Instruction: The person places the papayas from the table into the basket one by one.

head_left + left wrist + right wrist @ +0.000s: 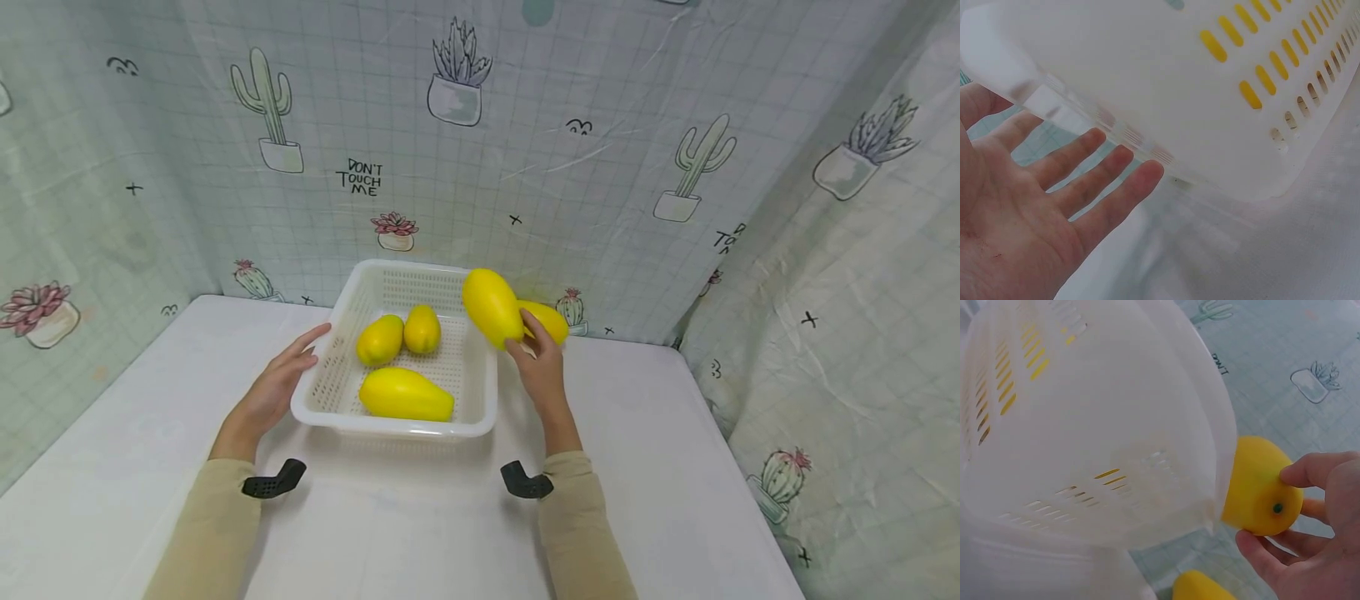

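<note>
A yellow papaya (491, 307) is held by my right hand (542, 367) at the right rim of the white basket (397, 427). In the right wrist view, thumb and fingertips grip the papaya's end (1260, 487) around a small green stem spot. Another yellow papaya (551, 321) lies behind that hand, partly hidden. Inside the basket are a long papaya (405, 395) near the front and two smaller rounded yellow fruits (380, 340) further back. My left hand (272, 392) is at the basket's left side; in the left wrist view its spread, fairly straight fingers (1141, 178) touch beneath the rim.
The basket stands on a white table (390, 533) with slotted walls. A cactus-print cloth (525, 167) hangs behind the table and along both sides. Black wrist mounts (527, 482) stick out from both sleeves.
</note>
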The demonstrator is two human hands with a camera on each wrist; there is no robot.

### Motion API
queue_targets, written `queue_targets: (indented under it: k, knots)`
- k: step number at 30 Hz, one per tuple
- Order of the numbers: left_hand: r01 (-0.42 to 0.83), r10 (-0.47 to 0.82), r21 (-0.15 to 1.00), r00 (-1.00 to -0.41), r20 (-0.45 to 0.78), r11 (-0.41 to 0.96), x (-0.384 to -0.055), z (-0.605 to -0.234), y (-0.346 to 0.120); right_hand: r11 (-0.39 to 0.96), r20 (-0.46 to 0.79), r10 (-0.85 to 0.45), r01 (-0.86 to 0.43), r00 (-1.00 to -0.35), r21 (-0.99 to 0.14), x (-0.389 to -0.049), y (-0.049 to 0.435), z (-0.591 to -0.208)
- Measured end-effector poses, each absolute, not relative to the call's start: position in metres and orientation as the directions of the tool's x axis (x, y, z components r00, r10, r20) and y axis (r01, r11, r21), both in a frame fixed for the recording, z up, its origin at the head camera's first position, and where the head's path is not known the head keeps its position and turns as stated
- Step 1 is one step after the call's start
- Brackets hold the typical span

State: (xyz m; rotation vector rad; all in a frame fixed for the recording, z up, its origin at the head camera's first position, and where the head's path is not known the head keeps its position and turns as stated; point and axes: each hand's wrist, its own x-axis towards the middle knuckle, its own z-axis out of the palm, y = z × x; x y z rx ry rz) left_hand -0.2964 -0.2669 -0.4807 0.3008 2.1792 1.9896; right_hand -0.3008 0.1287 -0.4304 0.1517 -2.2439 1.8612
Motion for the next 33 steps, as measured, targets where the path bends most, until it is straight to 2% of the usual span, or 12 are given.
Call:
queue_targets:
  k: [5,19,33]
  knots:
    - [0.03,0.268,0.996,-0.963,0.007,0.081,-0.296,-0.48,-0.267,0.215,0.27,0.069,-0.25,-0.96,-0.944,-0.302,0.125,-0.431]
    - [0.05,0.287,0.995,-0.958,0.022,0.091,-0.296,-0.481,-0.268,0.188,0.265,0.044,-0.252,-0.963,-0.949,-0.306,0.116,-0.426]
    - [0.045,0.281,0.995,-0.96,0.017,0.093,-0.296,-0.482,-0.268,0.25,0.229,0.129,-0.192,-0.965,-0.949,-0.309,0.123,-0.434]
